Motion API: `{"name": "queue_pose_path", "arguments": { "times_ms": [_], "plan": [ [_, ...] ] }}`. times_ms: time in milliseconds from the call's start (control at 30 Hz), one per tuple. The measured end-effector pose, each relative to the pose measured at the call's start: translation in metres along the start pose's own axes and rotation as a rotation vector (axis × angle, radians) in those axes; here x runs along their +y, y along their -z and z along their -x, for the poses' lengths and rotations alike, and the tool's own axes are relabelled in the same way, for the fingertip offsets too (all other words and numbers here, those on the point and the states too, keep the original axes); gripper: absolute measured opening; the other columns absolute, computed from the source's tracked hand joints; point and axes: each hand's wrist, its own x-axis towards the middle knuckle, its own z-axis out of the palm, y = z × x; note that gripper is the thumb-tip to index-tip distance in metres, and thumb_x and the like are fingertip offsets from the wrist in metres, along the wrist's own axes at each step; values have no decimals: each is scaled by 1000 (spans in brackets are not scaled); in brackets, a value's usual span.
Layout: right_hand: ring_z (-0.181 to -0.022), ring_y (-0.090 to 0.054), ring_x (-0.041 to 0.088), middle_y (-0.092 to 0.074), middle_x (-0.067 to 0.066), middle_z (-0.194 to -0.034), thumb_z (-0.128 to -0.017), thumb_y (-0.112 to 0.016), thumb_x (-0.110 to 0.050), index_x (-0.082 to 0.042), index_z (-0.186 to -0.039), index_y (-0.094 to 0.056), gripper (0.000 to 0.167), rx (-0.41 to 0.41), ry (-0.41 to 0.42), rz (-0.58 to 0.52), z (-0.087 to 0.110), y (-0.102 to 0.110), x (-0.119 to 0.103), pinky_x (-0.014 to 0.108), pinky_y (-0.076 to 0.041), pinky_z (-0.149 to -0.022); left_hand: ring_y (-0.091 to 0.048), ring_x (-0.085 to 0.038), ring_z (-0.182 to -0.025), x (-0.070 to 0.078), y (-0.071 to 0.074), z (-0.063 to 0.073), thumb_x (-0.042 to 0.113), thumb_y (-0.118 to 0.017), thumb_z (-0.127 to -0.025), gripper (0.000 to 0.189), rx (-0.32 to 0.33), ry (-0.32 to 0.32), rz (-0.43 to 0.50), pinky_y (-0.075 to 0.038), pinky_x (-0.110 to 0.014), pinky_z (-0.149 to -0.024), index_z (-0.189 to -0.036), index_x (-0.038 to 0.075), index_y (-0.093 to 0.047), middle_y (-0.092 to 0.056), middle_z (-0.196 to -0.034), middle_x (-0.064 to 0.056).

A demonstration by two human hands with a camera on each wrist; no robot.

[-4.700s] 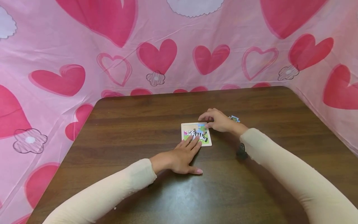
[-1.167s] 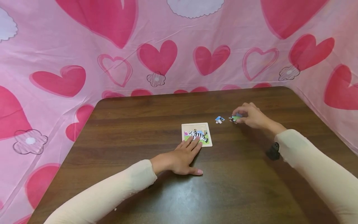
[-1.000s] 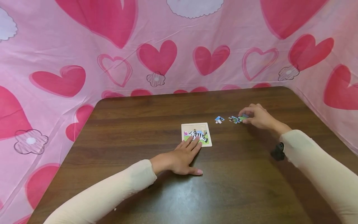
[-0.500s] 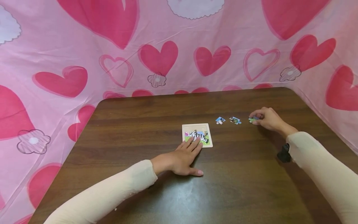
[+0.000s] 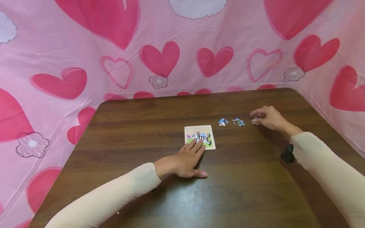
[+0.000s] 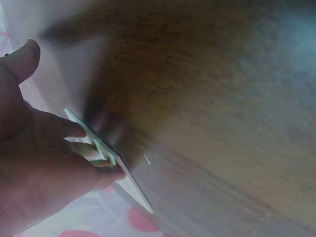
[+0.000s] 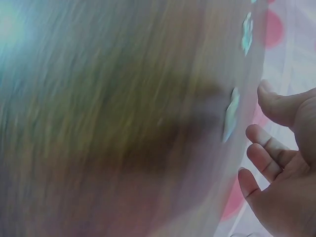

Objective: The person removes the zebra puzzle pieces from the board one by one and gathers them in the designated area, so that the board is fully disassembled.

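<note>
No legible lettering, brand or number on zebra board (image 5: 203, 136), puzzle pieces (image 5: 238, 122), black wrist device (image 5: 287, 154) or heart-print cloth (image 5: 186, 80).

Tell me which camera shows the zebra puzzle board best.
The head view: the zebra puzzle board shows its picture there, though the left hand covers part. The left wrist view catches it nearly edge-on; the right wrist view doesn't show it.

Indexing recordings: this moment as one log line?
left hand: on zebra puzzle; right hand: open near rightmost piece; middle piece, leftmost piece: on table
</note>
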Motion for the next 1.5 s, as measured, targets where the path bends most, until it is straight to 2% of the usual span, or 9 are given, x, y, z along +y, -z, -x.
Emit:
{"name": "queue_pose_path", "arguments": {
  "times_ms": [267, 367, 500, 733, 1000, 1167, 1300, 1500],
  "plan": [
    [-85, -50, 26, -62, 12, -93, -89, -69, -15, -3, -109, -71, 23, -46, 94, -57, -16, -12, -46, 38, -39, -71, -8, -30, -146, -1, 2, 1, 65, -52, -88, 96, 15, -3, -52, -11, -43, -117, -155, 7, -14, -5, -161, -11],
    [-88, -47, 26, -61, 10, -95, -90, -69, -17, -6, -111, -71, 24, -80, 104, -76, -21, -15, -66, 38, -38, -72, -8, -29, -147, -1, 3, 2, 65, -51, -88, 96, 10, -12, -72, -11, -39, -118, -154, 6, -14, -6, -161, -11],
    [-91, -47, 27, -60, 11, -97, -89, -70, -13, -6, -112, -71, 25, -106, 95, -113, -27, -22, -80, 39, -39, -74, -2, -27, -148, 0, 4, 3, 66, -50, -88, 97, -11, -18, -56, -10, -34, -118, -155, 6, -13, -3, -162, -11],
    [-98, -47, 28, -60, 14, -103, -87, -70, -10, -6, -116, -69, 29, -140, 100, -160, -35, -35, -90, 42, -41, -81, 1, -26, -148, 0, 3, 4, 65, -50, -89, 95, -21, -21, -49, -10, -33, -117, -155, 7, -12, -2, -162, -10],
    [-99, -47, 28, -60, 15, -104, -85, -73, -11, -6, -114, -69, 30, -132, 94, -174, -39, -41, -92, 41, -40, -82, 1, -26, -148, 0, 3, 4, 65, -51, -88, 96, -24, -19, -48, -10, -33, -117, -155, 8, -12, -2, -162, -9],
    [-95, -48, 30, -60, 16, -102, -85, -74, -11, -6, -115, -69, 31, -134, 123, -168, -40, -46, -96, 40, -40, -80, 3, -25, -148, -1, 4, 6, 67, -51, -87, 98, -38, -13, -41, -10, -33, -117, -155, 9, -10, 1, -162, -8],
    [-94, -49, 33, -61, 15, -101, -86, -72, -11, -6, -115, -69, 30, -159, 152, -189, -43, -53, -105, 41, -40, -79, 4, -24, -148, -1, 6, 7, 67, -52, -86, 99, -49, -7, -34, -11, -34, -117, -156, 10, -9, 2, -162, -7],
    [-100, -50, 28, -61, 10, -102, -86, -72, -8, -8, -113, -70, 27, -194, 173, -215, -46, -66, -123, 45, -44, -85, 3, -23, -148, 0, 8, 7, 67, -52, -86, 99, -69, -10, -21, -13, -34, -117, -156, 12, -10, 2, -162, -6]
  ]
}}
